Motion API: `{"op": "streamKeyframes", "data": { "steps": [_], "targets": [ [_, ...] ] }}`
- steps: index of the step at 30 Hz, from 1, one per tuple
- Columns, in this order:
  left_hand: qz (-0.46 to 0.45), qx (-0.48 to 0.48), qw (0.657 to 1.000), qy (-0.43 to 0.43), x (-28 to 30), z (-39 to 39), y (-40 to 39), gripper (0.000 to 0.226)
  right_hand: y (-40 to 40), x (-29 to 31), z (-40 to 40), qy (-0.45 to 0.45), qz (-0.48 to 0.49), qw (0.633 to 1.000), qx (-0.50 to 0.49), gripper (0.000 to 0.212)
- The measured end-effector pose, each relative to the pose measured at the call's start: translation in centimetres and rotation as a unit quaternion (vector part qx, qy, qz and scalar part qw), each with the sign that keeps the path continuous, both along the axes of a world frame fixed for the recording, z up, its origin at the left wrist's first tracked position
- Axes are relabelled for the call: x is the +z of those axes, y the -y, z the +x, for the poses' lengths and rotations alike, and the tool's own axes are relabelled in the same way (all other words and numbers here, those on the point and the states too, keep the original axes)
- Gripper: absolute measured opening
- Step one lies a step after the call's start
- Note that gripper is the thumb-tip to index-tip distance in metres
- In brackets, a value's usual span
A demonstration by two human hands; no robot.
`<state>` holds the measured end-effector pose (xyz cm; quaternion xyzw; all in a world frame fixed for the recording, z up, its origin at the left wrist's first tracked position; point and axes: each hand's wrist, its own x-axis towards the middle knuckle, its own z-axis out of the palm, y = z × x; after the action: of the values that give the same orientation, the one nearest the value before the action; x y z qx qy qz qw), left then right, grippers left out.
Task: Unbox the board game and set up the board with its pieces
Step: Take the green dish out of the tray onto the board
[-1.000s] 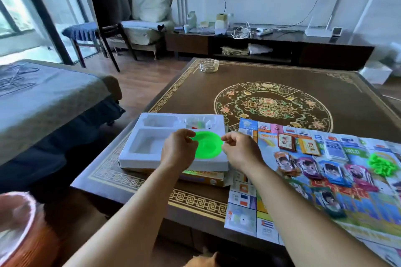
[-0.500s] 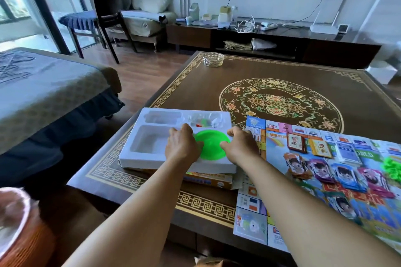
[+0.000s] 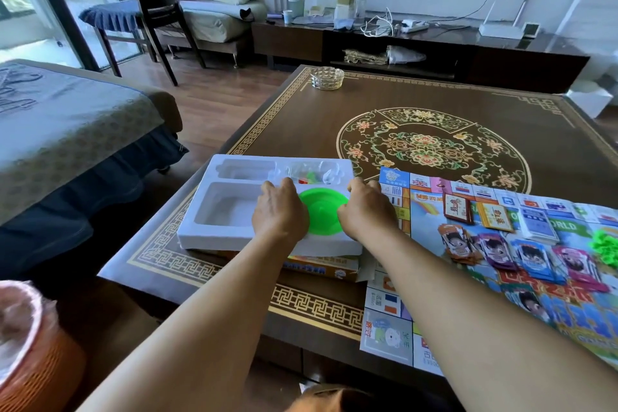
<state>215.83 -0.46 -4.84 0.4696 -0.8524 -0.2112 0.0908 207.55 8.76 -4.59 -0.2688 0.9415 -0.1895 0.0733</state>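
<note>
Living-room clutter frames a low brown table [image 3: 334, 130] with a gold border and a flower medallion, a glass ashtray [image 3: 327, 77] at its far edge. On the near left of the table a white moulded tray [image 3: 230, 207] sits on top of the flattened game box [image 3: 321, 269], probably so the pieces stay sorted while they come out. Its two left-hand wells look emptied; a clear bag of small pieces [image 3: 311, 174] lies in the far well. Both hands are on the green disc [image 3: 322, 211] seated in the tray's round recess: the left hand [image 3: 279, 211] curls over its left rim and the right hand [image 3: 366, 211] over its right rim, fingers bent down around the edge, which suggests they are prying it loose from a snug fit. To the right the game board [image 3: 421, 211] lies unfolded flat, just beside the tray, already carrying card stacks [image 3: 495, 216] and rows of character cards [image 3: 531, 254], with a heap of green pieces [image 3: 605, 244] at the far right. Setup seems well along, with the disc and the bag left to place.
</note>
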Motion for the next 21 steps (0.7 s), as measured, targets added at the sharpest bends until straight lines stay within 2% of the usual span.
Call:
{"op": "streamKeyframes", "data": {
  "steps": [3,7,17,19,21],
  "targets": [
    [0.017,0.011,1.0,0.004,0.1,-0.1,0.2,0.031,0.0,-0.1,-0.3,0.008,-0.011,1.0,-0.018,0.045],
    [0.027,0.009,1.0,0.002,0.2,0.0,0.7,0.038,0.1,-0.2,-0.5,0.005,-0.01,1.0,-0.026,0.043],
    [-0.097,-0.056,0.993,0.043,-0.5,-0.2,0.2,0.028,-0.1,-1.0,-0.1,-0.078,-0.008,0.996,0.036,0.03],
    [-0.122,-0.07,0.988,0.057,-0.7,-0.3,0.1,0.026,0.1,-1.4,-0.2,-0.068,-0.018,0.997,0.038,0.033],
    [-0.102,-0.061,0.992,0.048,-0.7,-0.3,0.2,0.027,0.1,-1.5,-0.4,-0.042,-0.038,0.998,0.038,0.034]
  ]
}}
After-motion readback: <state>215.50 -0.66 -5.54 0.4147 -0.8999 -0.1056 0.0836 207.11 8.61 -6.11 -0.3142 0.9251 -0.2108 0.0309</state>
